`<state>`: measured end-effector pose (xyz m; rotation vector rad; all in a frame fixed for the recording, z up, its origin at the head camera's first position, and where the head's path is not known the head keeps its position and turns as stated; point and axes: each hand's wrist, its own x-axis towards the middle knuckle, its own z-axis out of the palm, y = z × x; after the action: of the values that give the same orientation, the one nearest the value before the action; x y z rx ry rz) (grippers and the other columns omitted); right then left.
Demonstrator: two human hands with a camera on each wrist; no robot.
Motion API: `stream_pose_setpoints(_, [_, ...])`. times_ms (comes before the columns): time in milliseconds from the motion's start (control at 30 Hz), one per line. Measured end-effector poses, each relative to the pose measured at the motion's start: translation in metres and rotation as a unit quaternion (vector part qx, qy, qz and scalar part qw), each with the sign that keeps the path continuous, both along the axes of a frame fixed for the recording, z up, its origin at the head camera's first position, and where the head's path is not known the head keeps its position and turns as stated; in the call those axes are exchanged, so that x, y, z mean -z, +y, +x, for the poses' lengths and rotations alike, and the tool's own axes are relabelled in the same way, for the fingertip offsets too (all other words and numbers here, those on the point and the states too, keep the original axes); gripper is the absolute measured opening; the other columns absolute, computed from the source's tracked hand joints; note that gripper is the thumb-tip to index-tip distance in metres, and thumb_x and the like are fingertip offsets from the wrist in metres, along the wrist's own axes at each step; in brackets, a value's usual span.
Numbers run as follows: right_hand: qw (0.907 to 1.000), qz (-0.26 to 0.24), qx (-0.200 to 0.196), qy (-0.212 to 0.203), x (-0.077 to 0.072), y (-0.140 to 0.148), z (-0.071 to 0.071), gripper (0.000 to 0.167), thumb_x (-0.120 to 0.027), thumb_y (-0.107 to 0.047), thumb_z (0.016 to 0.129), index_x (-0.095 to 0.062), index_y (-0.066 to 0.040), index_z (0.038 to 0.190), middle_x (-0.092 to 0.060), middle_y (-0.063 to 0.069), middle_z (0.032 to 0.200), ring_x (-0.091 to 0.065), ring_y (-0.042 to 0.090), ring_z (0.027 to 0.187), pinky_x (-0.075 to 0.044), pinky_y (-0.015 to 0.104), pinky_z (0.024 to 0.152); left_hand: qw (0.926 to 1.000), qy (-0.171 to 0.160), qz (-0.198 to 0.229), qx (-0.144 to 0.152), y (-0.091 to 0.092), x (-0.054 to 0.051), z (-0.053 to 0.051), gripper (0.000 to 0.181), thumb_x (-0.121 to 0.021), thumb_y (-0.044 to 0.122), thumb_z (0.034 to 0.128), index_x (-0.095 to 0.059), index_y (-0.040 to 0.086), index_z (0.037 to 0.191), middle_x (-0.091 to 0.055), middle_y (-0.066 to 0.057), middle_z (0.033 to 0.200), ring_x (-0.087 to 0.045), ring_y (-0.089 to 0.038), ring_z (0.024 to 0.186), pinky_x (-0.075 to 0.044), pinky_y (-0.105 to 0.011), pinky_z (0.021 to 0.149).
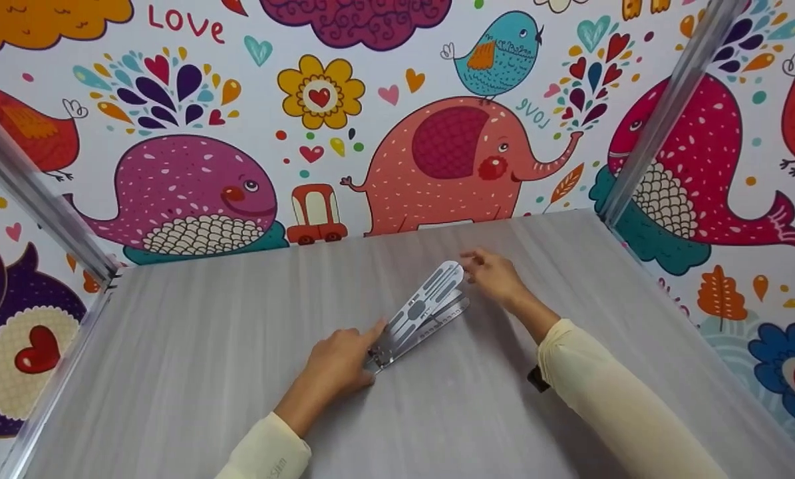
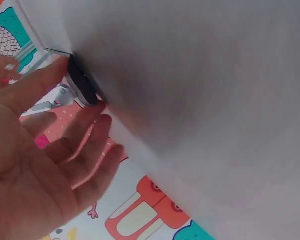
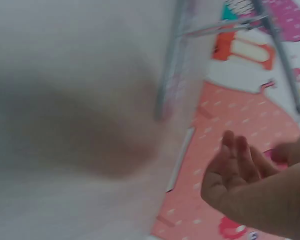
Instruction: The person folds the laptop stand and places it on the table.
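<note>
A silver slotted metal stand [image 1: 416,309] is unfolded in a narrow V, its upper plate tilted above a lower bar. My left hand [image 1: 337,362] pinches its hinged end; in the left wrist view the thumb and a fingertip of that hand [image 2: 40,155] meet at the stand's dark end pad [image 2: 80,82]. Beside the raised far end is my right hand [image 1: 497,278], holding nothing. The right wrist view shows that hand [image 3: 255,180] loosely bent, apart from the blurred lower bar [image 3: 172,60] and the brace joining the two parts.
The stand is over a grey wood-grain table [image 1: 237,346]. Behind and beside it rise panels printed with whales, an elephant [image 1: 450,166] and birds. Metal posts stand at the back left [image 1: 44,193] and back right [image 1: 663,120] corners.
</note>
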<state>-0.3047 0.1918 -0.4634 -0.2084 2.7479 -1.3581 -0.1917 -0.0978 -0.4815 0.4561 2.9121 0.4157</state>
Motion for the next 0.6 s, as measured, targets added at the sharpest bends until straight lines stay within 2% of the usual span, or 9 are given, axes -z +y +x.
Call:
stream_pose_setpoints(100, [0.9932,0.088,-0.070,0.029,0.016,0.005,-0.009,0.040,-0.071,-0.010,0.094,-0.066,-0.010,0.134,-0.069,0.011,0.126,-0.063,0.035,0.116,-0.052,0.051,0.101,0.9993,0.031,-0.019,-0.013,0.006,0.001,0.006,0.086,-0.088,0.026,0.0782,-0.047,0.026,0.154,-0.070,-0.015,0.112,-0.063,-0.030,0.098,-0.054,-0.054,0.089])
stream_pose_setpoints(167, [0.9854,0.125,-0.106,0.045,0.024,0.007,-0.012,0.047,-0.083,-0.012,0.084,-0.070,-0.013,0.129,-0.071,0.008,0.122,-0.063,0.033,0.116,-0.050,0.052,0.104,0.9975,0.053,-0.036,-0.028,0.011,0.002,0.009,0.083,-0.088,0.026,0.0782,-0.050,0.026,0.152,-0.071,-0.016,0.112,-0.064,-0.032,0.099,-0.054,-0.055,0.087])
stream_pose_setpoints(267, [0.9801,0.151,-0.124,0.034,0.031,0.006,-0.015,0.056,-0.093,-0.017,0.073,-0.072,-0.017,0.125,-0.073,0.004,0.115,-0.064,0.028,0.109,-0.051,0.049,0.102,0.9930,0.089,-0.057,-0.052,0.019,0.005,0.014,0.077,-0.088,0.024,0.0785,-0.055,0.025,0.149,-0.074,-0.018,0.107,-0.067,-0.035,0.097,-0.053,-0.055,0.081])
stream_pose_setpoints(400, [0.9710,0.187,-0.146,0.030,0.035,0.003,-0.017,0.062,-0.095,-0.021,0.069,-0.071,-0.017,0.125,-0.073,0.003,0.109,-0.063,0.023,0.097,-0.054,0.042,0.093,0.9863,0.121,-0.086,-0.073,0.028,0.008,0.018,0.061,-0.075,0.011,0.0886,-0.057,0.023,0.146,-0.076,-0.020,0.104,-0.069,-0.036,0.095,-0.053,-0.057,0.082])
stream_pose_setpoints(500, [0.9653,0.204,-0.159,0.035,0.036,0.000,-0.019,0.064,-0.095,-0.024,0.068,-0.071,-0.017,0.126,-0.073,0.001,0.108,-0.062,0.021,0.095,-0.055,0.039,0.091,0.9834,0.127,-0.100,-0.082,0.031,0.008,0.018,0.057,-0.065,0.003,0.0932,-0.058,0.023,0.146,-0.076,-0.019,0.105,-0.070,-0.036,0.097,-0.052,-0.059,0.085])
stream_pose_setpoints(600, [0.9646,0.210,-0.155,0.036,0.037,-0.001,-0.020,0.063,-0.095,-0.025,0.066,-0.072,-0.019,0.124,-0.072,-0.001,0.106,-0.061,0.020,0.094,-0.054,0.037,0.088,0.9828,0.126,-0.103,-0.087,0.032,0.009,0.018,0.057,-0.065,0.003,0.0932,-0.058,0.024,0.146,-0.076,-0.018,0.105,-0.070,-0.036,0.097,-0.051,-0.060,0.087])
